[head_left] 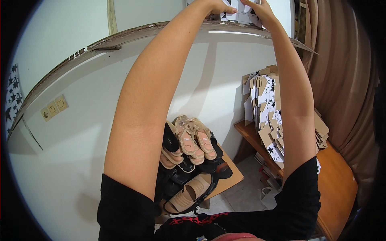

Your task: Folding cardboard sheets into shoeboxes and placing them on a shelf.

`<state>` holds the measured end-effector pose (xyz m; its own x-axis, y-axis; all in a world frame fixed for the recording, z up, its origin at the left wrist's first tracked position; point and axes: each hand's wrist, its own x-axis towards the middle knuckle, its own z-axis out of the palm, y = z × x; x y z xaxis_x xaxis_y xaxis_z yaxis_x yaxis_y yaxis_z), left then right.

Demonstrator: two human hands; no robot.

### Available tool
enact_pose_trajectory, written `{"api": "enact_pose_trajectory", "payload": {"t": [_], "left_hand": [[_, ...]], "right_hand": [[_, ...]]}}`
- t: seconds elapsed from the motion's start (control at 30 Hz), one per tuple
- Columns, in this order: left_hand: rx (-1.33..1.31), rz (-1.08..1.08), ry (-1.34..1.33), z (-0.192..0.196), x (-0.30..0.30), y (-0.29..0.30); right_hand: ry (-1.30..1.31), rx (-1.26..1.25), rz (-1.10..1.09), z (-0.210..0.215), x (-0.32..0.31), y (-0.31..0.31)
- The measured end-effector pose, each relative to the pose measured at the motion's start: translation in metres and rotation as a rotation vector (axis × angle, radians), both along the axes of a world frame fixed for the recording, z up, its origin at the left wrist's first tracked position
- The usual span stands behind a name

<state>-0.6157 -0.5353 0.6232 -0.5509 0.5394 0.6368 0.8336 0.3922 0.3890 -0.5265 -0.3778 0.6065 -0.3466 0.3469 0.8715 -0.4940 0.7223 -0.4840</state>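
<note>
White, star-printed card made up the box (242, 17), grasped at the overhead shelf (132, 33) between left hand (220, 7) and right hand (262, 13); whether it rested there could not be told. With this two-sided grip, an even, light squeeze probably suited best, for a level box and undented walls.

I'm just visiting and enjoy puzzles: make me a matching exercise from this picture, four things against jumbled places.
Things:
1. Star-patterned box
2. Beige-and-pink sandals
3. Brown curtain
4. Wall plates

Places:
A. Hanging along the right side
B. Between the left fingers and right fingers
C. On the white wall, left of both arms
D. Among other footwear, below the shelf

Pairs: 1-B, 2-D, 3-A, 4-C
</note>
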Motion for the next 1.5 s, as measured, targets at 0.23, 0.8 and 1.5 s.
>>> {"api": "enact_pose_trajectory", "payload": {"t": [0.23,0.8,1.5], "left_hand": [[-0.023,0.033,0.027,0.011,-0.005,-0.016],[0.100,-0.150,-0.205,0.037,0.032,-0.121],[-0.058,-0.138,-0.121,0.059,0.058,-0.431]], "right_hand": [[0.076,0.012,0.143,0.008,-0.010,-0.009],[0.130,0.080,0.299,0.037,-0.003,-0.094],[0.158,0.037,0.346,0.055,0.012,-0.396]]}}
